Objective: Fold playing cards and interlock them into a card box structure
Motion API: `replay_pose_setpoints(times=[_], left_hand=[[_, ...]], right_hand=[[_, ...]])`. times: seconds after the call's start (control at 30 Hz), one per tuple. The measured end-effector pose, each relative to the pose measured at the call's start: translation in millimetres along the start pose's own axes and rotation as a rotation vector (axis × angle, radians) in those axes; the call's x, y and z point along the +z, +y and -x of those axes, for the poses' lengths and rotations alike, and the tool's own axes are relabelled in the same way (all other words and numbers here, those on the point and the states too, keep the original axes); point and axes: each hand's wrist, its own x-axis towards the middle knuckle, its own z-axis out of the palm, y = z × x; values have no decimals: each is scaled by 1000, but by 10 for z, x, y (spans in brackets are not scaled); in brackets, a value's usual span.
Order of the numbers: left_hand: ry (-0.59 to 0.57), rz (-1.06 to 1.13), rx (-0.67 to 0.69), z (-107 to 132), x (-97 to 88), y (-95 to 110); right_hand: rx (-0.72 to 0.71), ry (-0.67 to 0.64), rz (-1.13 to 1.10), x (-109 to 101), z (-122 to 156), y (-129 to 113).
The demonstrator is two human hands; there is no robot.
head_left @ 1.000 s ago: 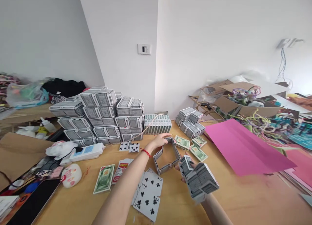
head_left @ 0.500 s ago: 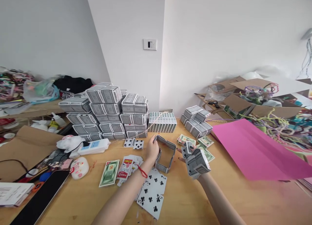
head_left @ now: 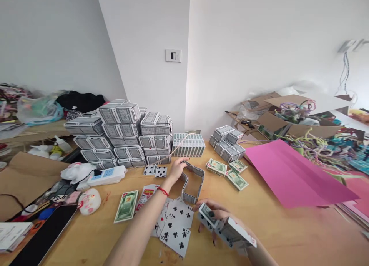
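Observation:
My left hand (head_left: 177,169) pinches the far left corner of a ring of joined folded playing cards (head_left: 202,181) standing on the wooden table. Lower right, my right hand (head_left: 217,211) is closed around several folded playing cards (head_left: 235,235), tilted, their faces and grey backs partly showing; its fingers lie near the ring's front corner. Loose playing cards (head_left: 176,229), clubs on top, lie face up below the ring. Partly behind my left forearm is a red and white poker box (head_left: 147,193). Two small face-up cards (head_left: 160,171) rest farther back.
Stacked folded-card blocks (head_left: 121,131) stand at the back left, a smaller stack (head_left: 227,143) at the back right. Between them is a row of green card packs (head_left: 188,145). A power strip (head_left: 106,176) lies left, pink paper (head_left: 296,173) right. Green packs (head_left: 126,206) lie about.
My right hand has come down and toward me with the folded cards, now in front of the ring. My left hand keeps its hold on the ring. The view has turned slightly right.

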Motion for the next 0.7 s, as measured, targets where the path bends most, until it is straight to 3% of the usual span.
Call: replay_pose_setpoints(times=[0.1, 0.3, 0.43, 0.57, 0.7], left_hand=[[58, -19, -10, 75, -14, -45], [254, -80, -69, 278, -37, -88], [310, -91, -89, 535, 15, -36], [318, -82, -93, 856, 49, 20], [156, -181, 54, 979, -24, 37]], right_hand=[[6, 43, 4, -13, -37, 15], [-83, 132, -19, -350, -149, -71], [-211, 336, 54, -400, -100, -297], [-207, 468, 44, -483, -61, -431], [-255, 518, 8, -652, -125, -427]])
